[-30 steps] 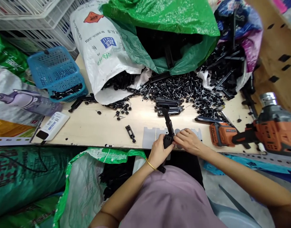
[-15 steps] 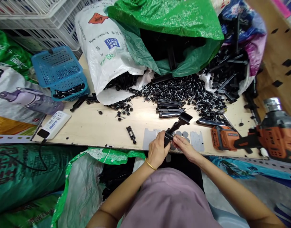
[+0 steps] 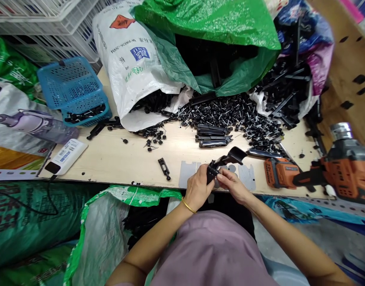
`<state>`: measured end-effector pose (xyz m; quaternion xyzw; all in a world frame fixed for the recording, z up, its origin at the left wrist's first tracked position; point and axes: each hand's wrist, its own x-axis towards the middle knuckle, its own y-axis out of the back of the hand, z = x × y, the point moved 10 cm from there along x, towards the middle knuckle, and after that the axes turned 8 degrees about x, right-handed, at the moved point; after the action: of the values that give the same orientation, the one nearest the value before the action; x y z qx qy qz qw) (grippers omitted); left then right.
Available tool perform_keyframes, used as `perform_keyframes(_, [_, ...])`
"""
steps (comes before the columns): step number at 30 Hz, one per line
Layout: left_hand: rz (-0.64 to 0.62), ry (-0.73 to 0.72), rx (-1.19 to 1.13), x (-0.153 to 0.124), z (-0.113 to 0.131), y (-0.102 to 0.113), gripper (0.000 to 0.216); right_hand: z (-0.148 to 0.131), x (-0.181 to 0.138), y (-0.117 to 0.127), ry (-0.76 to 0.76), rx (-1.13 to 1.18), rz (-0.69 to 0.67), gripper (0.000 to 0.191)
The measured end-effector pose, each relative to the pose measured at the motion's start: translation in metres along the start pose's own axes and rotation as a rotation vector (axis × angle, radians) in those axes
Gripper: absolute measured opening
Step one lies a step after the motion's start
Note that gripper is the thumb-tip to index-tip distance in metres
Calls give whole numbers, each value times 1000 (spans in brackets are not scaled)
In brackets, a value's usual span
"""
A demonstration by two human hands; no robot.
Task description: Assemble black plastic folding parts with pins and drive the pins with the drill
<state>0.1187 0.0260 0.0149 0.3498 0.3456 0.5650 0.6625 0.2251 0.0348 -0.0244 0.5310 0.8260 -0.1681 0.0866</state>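
Note:
Both hands meet at the near edge of the wooden table (image 3: 116, 159). My left hand (image 3: 198, 186) is wrapped round the lower end of a long black plastic part (image 3: 230, 157), whose free end points up and to the right. My right hand (image 3: 232, 184) pinches the same part right beside the left hand, fingers closed on it. Under the hands lies a thin grey metal plate (image 3: 188, 172). Behind it sits a small stack of similar black parts (image 3: 213, 135) and a heap of small black screws (image 3: 230, 113).
An orange cordless driver (image 3: 334, 171) lies at the right. A blue basket (image 3: 72, 91) with black parts stands at the left, a white device (image 3: 66, 155) near it. White and green sacks (image 3: 158, 51) spill parts at the back. An open bag (image 3: 111, 230) sits below the table edge.
The black part has swung from pointing straight away from me to leaning right. Both hands stayed at the table's near edge, shifting slightly on the part.

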Motion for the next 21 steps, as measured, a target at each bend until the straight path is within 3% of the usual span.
perform_keyframes(3, [-66, 85, 0, 2, -6, -8, 32, -29, 0, -1, 331, -721, 13, 22])
perform_keyframes(5, [-109, 128, -7, 4, -9, -12, 29, -37, -3, -9, 491, -1080, 16, 19])
perform_keyframes(8, [-155, 128, -24, 4, -10, -15, 27, -34, -7, -14, 541, -1241, -7, 21])
perform_keyframes(10, [-177, 107, -40, 3, -9, -16, 27, -29, -7, -11, 461, -1135, -16, 22])
perform_keyframes(13, [-184, 95, -49, 0, -9, -20, 26, -20, -7, -2, 282, -794, 17, 25])
perform_keyframes(16, [-158, 106, -13, -4, -8, -22, 22, 8, -3, 5, 4, -240, 57, 33])
perform_keyframes(19, [-109, 98, 41, -4, -6, -18, 22, 42, -4, -11, -295, 375, 3, 36])
perform_keyframes(21, [-103, 67, 58, -2, -4, -16, 25, 49, -5, -21, -373, 558, -44, 36])
